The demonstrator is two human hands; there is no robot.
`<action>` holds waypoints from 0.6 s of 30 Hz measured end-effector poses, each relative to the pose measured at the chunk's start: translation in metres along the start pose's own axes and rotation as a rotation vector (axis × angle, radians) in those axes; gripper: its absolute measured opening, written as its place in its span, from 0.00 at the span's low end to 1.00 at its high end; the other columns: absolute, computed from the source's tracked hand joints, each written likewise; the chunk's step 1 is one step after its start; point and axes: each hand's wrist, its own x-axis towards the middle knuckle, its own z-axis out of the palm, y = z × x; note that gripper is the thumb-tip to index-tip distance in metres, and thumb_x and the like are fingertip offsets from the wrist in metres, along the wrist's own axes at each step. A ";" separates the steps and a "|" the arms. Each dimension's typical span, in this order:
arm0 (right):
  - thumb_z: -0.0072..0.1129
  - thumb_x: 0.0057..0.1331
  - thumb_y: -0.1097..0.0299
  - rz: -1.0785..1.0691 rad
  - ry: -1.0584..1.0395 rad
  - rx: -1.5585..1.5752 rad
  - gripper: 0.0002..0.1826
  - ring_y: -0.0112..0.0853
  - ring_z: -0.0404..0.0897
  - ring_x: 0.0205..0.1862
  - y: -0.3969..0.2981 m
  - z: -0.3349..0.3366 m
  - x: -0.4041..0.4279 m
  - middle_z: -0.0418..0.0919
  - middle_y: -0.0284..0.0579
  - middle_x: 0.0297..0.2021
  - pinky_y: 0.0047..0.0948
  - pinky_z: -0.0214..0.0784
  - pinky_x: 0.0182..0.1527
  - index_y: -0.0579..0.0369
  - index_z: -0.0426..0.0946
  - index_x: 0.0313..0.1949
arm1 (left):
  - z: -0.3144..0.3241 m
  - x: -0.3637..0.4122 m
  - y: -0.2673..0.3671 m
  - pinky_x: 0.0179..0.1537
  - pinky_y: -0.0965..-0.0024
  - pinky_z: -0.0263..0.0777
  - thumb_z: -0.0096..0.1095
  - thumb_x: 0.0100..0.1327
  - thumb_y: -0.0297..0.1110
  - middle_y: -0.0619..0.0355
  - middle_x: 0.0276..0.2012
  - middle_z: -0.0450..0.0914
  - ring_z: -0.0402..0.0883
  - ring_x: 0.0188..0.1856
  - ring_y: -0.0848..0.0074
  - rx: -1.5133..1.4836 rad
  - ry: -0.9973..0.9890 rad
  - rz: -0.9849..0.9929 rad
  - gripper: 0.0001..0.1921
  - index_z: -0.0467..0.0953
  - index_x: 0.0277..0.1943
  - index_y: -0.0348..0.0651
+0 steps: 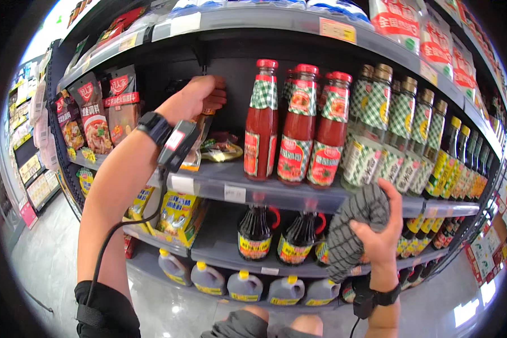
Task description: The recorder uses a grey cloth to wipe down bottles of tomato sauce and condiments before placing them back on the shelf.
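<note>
My left hand reaches into the middle shelf, its fingers curled above a seasoning pouch. Whether the fingers grip that pouch is hidden. A flat packet with a yellow-green edge lies on the shelf just below. Bunched in my right hand is a grey cloth with dark stripes, held in front of the shelf's front edge. Red sauce bottles with red caps stand to the right of my left hand. Clear bottles with green checked labels stand behind and above the cloth.
Upright seasoning pouches line the left end of the middle shelf. Below are dark handled bottles, yellow packets and jugs with yellow caps. A cable runs along my left arm.
</note>
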 end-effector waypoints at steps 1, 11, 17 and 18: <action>0.56 0.36 0.80 -0.073 0.017 -0.059 0.34 0.27 0.66 0.44 0.000 -0.004 0.003 0.65 0.43 0.42 0.25 0.57 0.48 0.60 0.59 0.48 | 0.000 0.020 -0.002 0.31 0.72 0.68 0.46 0.56 0.40 0.56 0.32 0.74 0.75 0.32 0.72 -0.015 0.004 0.012 0.14 0.69 0.37 0.38; 0.59 0.36 0.73 -0.038 -0.066 -0.220 0.35 0.28 0.65 0.44 0.036 0.005 0.024 0.64 0.42 0.41 0.26 0.56 0.48 0.62 0.59 0.48 | 0.064 0.103 -0.015 0.44 0.69 0.66 0.47 0.57 0.43 0.57 0.42 0.73 0.72 0.42 0.76 0.251 -0.893 -0.136 0.16 0.68 0.43 0.41; 0.60 0.35 0.73 0.013 -0.020 -0.160 0.36 0.27 0.66 0.43 0.043 -0.004 0.019 0.64 0.43 0.41 0.25 0.57 0.47 0.63 0.59 0.48 | 0.091 0.080 -0.017 0.44 0.69 0.66 0.46 0.57 0.45 0.57 0.42 0.72 0.72 0.42 0.75 0.220 -0.925 -0.059 0.18 0.67 0.43 0.41; 0.60 0.35 0.73 -0.001 -0.034 -0.139 0.36 0.27 0.66 0.42 0.047 -0.003 0.020 0.64 0.43 0.41 0.25 0.57 0.47 0.63 0.59 0.48 | 0.095 0.077 -0.019 0.44 0.69 0.66 0.46 0.57 0.45 0.56 0.42 0.72 0.72 0.42 0.75 0.216 -0.927 -0.048 0.18 0.67 0.44 0.41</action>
